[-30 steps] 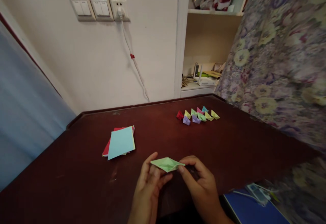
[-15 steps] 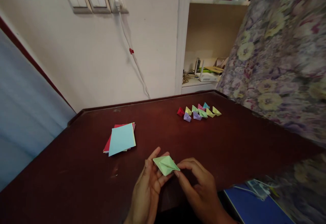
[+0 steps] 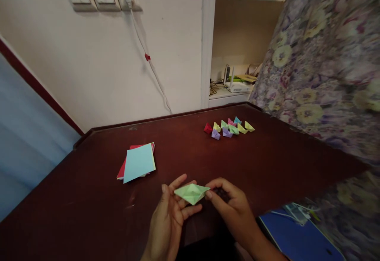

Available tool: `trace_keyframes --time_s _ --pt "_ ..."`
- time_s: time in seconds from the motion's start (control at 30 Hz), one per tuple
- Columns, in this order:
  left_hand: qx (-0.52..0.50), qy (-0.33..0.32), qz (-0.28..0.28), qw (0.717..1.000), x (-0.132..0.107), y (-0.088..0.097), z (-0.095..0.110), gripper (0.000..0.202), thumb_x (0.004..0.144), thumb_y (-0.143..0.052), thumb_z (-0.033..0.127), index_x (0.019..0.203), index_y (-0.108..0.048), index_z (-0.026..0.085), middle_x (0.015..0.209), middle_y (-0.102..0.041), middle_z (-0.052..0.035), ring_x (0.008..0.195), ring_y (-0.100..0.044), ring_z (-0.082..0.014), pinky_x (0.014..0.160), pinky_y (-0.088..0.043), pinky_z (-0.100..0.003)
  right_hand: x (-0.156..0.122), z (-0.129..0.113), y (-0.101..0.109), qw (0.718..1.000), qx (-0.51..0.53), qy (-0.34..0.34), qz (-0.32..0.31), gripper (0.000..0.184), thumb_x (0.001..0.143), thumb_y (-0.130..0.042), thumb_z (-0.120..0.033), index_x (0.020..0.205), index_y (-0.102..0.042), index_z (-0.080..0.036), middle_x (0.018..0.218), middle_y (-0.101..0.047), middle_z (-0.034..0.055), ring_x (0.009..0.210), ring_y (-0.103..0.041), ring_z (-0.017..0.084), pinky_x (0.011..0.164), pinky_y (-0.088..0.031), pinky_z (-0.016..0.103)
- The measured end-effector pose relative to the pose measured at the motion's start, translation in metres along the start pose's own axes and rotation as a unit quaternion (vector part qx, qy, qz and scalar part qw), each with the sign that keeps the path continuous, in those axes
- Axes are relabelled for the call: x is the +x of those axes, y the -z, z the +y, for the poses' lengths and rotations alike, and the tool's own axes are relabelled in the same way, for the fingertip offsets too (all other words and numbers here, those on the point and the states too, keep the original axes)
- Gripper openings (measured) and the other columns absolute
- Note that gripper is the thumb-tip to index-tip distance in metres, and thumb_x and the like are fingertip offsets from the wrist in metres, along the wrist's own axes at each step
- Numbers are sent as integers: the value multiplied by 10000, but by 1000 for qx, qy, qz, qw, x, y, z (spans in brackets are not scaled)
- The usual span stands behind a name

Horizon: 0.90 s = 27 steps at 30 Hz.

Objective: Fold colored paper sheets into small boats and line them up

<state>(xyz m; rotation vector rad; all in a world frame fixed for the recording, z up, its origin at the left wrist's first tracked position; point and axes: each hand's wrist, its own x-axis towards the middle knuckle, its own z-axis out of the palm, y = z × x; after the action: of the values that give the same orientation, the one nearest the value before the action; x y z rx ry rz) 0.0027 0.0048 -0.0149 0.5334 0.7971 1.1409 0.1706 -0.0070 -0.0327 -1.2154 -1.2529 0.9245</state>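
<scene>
A pale green folded paper boat (image 3: 192,193) is in front of me, its pointed ends to left and right. My right hand (image 3: 233,207) pinches its right tip between thumb and forefinger. Palm up, my left hand (image 3: 170,215) lies behind and under the boat's left part with fingers spread and thumb apart. Whether those fingers touch the paper, I cannot tell. Farther back on the right, several small paper boats (image 3: 227,132) in red, yellow, green, purple, pink and blue stand grouped.
On the dark red table (image 3: 89,197), a stack of coloured paper sheets (image 3: 139,162) lies at the left, light blue on top. A blue flat object (image 3: 297,235) with a cable is at the lower right. Behind are a wall cord (image 3: 154,73), a shelf with a router (image 3: 237,87), and a flowered curtain (image 3: 311,75).
The green paper boat has turned, so it looks longer and flatter. My left fingers have spread wider beneath it. The whole view has shifted slightly.
</scene>
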Motion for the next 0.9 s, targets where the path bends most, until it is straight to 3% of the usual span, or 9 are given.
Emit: trace_keyframes --time_s 0.1,0.27,0.43,0.67,0.8,0.9 --pt "11 42 1 999 1 2 1 556 1016 -387 525 1256 -649 98 1141 -749 -211 963 -708 -311 759 -594 -433 6 -1 7 995 54 -48 -69 89 839 -663 -285 813 -686 -203 775 -665 2 734 -591 171 681 -457 264" --pt "22 146 -40 988 3 2 -4 617 1024 -327 535 1228 -666 62 993 -768 -200 793 -752 -289 624 -621 -374 13 3 15 985 73 -40 -148 105 841 -671 -287 800 -685 -191 771 -613 -1 741 -565 169 709 -450 286" --pt "13 158 -76 984 1 -3 -10 622 1037 -298 506 1181 -698 52 892 -743 -157 630 -734 -218 525 -608 -303 14 5 12 984 66 -58 -154 162 822 -695 -337 768 -690 -185 819 -568 15 777 -575 195 696 -477 312" --pt "5 147 -69 987 2 -1 -17 554 1030 -373 499 1167 -718 88 690 -663 -61 476 -637 -133 371 -487 -184 14 -3 12 988 8 -37 -152 190 862 -646 -343 761 -679 -187 806 -592 24 770 -564 191 714 -452 316" --pt "-8 141 -81 987 -1 -2 -19 531 1032 -383 484 1166 -717 93 741 -678 -63 509 -651 -138 407 -510 -206 13 -3 10 990 -17 -11 -140 200 878 -629 -326 742 -687 -192 764 -577 8 733 -558 174 702 -446 299" --pt "-21 130 -60 990 -2 -6 -18 485 1034 -404 454 1193 -700 104 865 -729 -96 552 -673 -151 439 -528 -230 13 0 8 995 -31 2 -96 151 864 -639 -301 936 -735 -208 805 -600 11 753 -582 182 691 -465 293"
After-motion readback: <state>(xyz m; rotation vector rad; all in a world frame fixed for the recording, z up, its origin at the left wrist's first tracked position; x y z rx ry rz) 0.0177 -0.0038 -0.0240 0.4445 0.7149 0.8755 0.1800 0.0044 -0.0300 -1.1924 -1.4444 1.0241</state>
